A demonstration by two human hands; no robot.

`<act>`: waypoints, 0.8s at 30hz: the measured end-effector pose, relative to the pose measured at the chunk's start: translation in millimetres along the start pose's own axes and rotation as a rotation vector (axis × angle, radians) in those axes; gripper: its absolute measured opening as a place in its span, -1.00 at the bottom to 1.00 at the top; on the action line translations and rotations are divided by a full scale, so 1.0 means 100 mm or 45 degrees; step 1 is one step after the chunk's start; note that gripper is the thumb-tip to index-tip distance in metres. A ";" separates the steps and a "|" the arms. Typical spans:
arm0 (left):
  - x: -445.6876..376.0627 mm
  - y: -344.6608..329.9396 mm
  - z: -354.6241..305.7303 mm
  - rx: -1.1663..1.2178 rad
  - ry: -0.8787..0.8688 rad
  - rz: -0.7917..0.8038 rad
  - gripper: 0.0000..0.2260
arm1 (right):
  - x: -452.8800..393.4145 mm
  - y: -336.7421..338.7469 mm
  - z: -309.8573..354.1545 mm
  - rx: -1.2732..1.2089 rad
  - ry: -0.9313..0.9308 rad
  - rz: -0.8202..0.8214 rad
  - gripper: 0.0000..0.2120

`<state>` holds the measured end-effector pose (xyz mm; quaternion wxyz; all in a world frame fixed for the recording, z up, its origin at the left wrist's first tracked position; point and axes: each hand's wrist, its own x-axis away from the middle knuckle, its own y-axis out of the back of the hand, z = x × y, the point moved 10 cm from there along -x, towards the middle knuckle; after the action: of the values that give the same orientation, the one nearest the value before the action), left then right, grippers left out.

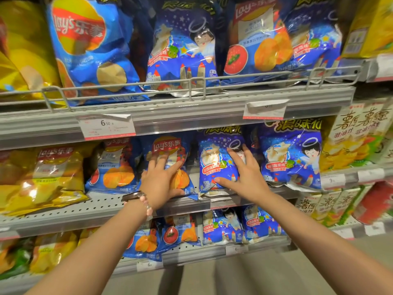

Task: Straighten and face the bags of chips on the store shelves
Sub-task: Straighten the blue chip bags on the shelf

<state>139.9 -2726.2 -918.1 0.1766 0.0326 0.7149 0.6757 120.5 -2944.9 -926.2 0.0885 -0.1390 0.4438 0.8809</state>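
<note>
Judging both as light, puffy, slippery and crushable, I kept my left hand flat on the tomato chip bag and my right hand spread wide on the blue cartoon bag, each grip open-fingered, pressing rather than pinching.

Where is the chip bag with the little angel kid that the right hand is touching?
The angel bag stands on the middle shelf, centre of the head view, under the right hand, between the tomato Lay's bag and a matching angel bag.

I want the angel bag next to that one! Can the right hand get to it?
Probably yes. The right hand rests on the middle blue bag, and the angel bag stands just beside it on the same shelf, front uncovered, nothing between them.
</note>
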 end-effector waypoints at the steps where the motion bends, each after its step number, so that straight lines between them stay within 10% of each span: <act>1: 0.00 0.01 -0.01 -0.012 0.003 0.013 -0.20 | -0.01 0.00 0.00 0.017 -0.009 0.013 -0.13; 10: 0.12 0.31 -0.21 0.002 -0.114 -0.023 -0.18 | -0.01 0.09 0.11 0.256 -0.013 0.053 -0.12; 18: 0.53 1.44 -0.63 0.075 -0.663 -0.809 -0.53 | 0.23 0.89 0.82 -0.219 0.496 -0.328 -0.55; 24: 0.40 2.18 -0.62 0.011 -0.544 -1.111 -0.49 | 0.20 1.59 1.35 -0.256 0.736 -0.583 -0.74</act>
<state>42.4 -2755.4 -711.9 0.5861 -0.1314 0.6126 0.5138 34.6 -2928.7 -735.8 0.1403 -0.4852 0.3193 0.8018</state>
